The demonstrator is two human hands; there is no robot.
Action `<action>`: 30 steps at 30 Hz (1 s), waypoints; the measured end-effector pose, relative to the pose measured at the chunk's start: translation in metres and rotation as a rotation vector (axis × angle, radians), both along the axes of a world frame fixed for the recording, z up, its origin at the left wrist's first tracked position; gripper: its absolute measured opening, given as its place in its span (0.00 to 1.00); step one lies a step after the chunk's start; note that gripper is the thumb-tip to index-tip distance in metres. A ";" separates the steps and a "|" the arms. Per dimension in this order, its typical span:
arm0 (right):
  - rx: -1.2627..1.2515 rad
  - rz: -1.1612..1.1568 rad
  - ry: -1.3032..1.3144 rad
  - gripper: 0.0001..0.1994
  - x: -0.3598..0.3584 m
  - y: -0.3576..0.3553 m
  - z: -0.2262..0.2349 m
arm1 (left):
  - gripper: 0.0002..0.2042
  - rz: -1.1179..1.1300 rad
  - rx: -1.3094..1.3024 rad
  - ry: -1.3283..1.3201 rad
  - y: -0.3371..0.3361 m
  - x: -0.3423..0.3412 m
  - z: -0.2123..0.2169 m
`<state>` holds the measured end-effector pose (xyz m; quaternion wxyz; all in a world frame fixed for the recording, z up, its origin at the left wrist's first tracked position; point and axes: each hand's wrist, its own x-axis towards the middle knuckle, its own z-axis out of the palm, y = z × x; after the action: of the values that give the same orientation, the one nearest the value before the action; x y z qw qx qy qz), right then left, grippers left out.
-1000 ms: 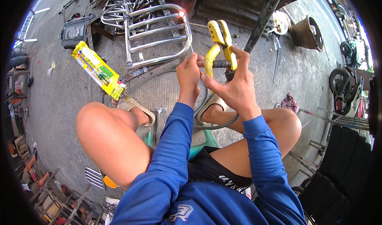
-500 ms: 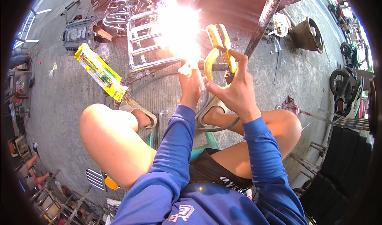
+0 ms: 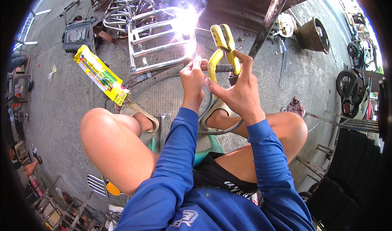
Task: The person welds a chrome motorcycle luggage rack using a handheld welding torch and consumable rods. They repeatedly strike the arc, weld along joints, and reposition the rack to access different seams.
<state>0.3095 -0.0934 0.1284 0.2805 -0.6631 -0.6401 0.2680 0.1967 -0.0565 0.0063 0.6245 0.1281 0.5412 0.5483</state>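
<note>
A chrome tube rack with several crossbars lies ahead of me, and a bright welding arc burns over its right side. My left hand is closed at the rack's near right corner, fingertips pinching there; glare blurs the exact contact. My right hand grips a yellow electrode holder, its jaws pointing away from me, thumb and forefinger on either side of its handles. The electrode itself is lost in the glare. A dark cable runs from the holder back past my right foot.
A yellow packet of welding rods lies at the left near a hammer. Beyond are more bent chrome tubes and a grey case. A rusty pole slants at the right, near a brown bucket; motorcycles stand farther right.
The arc's glare has shrunk, so more of the rack's bars show. Both hands keep nearly the same place, with the whole view shifted slightly.
</note>
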 end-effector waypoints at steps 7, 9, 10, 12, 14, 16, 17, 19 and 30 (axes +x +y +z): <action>-0.051 0.010 0.025 0.48 0.001 0.001 -0.001 | 0.15 0.037 0.093 -0.006 -0.003 0.002 0.004; -0.012 0.015 0.003 0.47 0.001 0.001 -0.002 | 0.15 0.048 0.129 -0.025 -0.004 0.002 0.005; -0.012 0.014 -0.022 0.46 0.002 0.001 -0.002 | 0.15 0.018 0.112 -0.026 -0.004 0.001 0.005; -0.008 0.016 -0.047 0.44 0.002 0.001 -0.003 | 0.15 -0.026 0.062 -0.032 -0.004 0.000 0.006; 0.011 0.021 -0.040 0.44 0.001 0.001 -0.003 | 0.16 -0.037 0.067 -0.055 -0.005 -0.002 0.006; 0.028 0.027 -0.024 0.44 0.001 0.002 -0.004 | 0.16 -0.031 0.085 -0.068 -0.005 -0.002 0.007; 0.040 0.031 -0.015 0.45 0.001 0.002 -0.004 | 0.16 -0.028 0.093 -0.070 -0.005 -0.002 0.007; -0.001 0.029 -0.001 0.47 0.001 0.003 -0.004 | 0.16 -0.031 0.083 -0.069 -0.005 -0.002 0.008; 0.067 -0.011 -0.030 0.48 0.001 0.003 -0.006 | 0.14 -0.012 0.026 -0.072 0.001 0.000 0.006</action>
<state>0.3109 -0.0907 0.1225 0.2946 -0.6608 -0.6491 0.2349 0.1971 -0.0552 0.0127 0.6449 0.1198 0.5106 0.5559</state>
